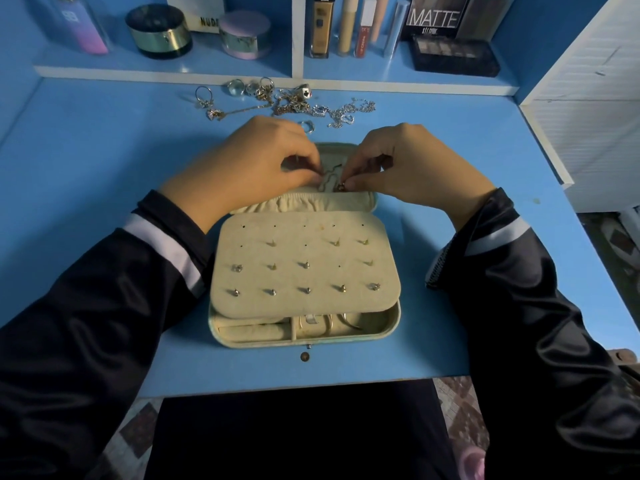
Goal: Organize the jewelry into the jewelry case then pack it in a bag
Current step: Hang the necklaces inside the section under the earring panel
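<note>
Blue bench (104, 150), shelf (166, 69) at 12 o'clock; jewelry case (304, 258) central, bench showing at 3 and 9; left hand (249, 161) and right hand (412, 164) grips pinch a chain (329, 173).

desk (104, 161) sides: open | behind case (304, 271): jewelry pile (287, 100), shelf (173, 72)

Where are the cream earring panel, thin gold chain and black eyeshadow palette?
cream earring panel (322, 254), head view, bare felt mid-panel.
thin gold chain (328, 173), head view, its wavy loop.
black eyeshadow palette (453, 57), head view, lid.
</note>
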{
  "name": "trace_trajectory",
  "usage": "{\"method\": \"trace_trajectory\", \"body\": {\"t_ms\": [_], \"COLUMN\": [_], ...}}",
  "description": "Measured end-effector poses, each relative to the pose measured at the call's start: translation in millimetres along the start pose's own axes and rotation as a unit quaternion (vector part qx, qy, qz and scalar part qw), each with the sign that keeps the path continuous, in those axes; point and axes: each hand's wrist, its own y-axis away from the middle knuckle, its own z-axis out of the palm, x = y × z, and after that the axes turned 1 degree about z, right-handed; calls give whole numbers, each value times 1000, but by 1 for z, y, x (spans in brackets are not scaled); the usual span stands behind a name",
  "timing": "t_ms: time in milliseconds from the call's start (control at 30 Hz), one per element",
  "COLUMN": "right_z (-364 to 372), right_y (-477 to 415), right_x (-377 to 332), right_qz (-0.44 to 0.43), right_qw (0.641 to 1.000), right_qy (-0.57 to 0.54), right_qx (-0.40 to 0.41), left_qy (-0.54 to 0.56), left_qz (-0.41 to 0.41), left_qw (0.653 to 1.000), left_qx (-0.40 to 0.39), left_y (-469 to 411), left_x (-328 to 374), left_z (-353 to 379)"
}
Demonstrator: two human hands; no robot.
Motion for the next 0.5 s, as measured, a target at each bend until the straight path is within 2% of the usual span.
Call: {"method": "trace_trajectory", "body": {"t_ms": [133,267,500], "right_z": [-4,-3,0], "right_y": [1,0,-1], "right_x": [5,7,3], "right_qz": [-4,13,-15], "right_qw": [1000,1000,1000], "right_qy": [-13,-4,10], "right_qx": [16,25,-17], "left_qy": [52,55,50], "left_qz": [-26,-50,-29], "left_qw": [997,997,997], "left_qx": [-43,-22,-46], "left_y": [-1,-1,-3], "left_x": [2,-2,3], "left_z": [2,2,5]}}
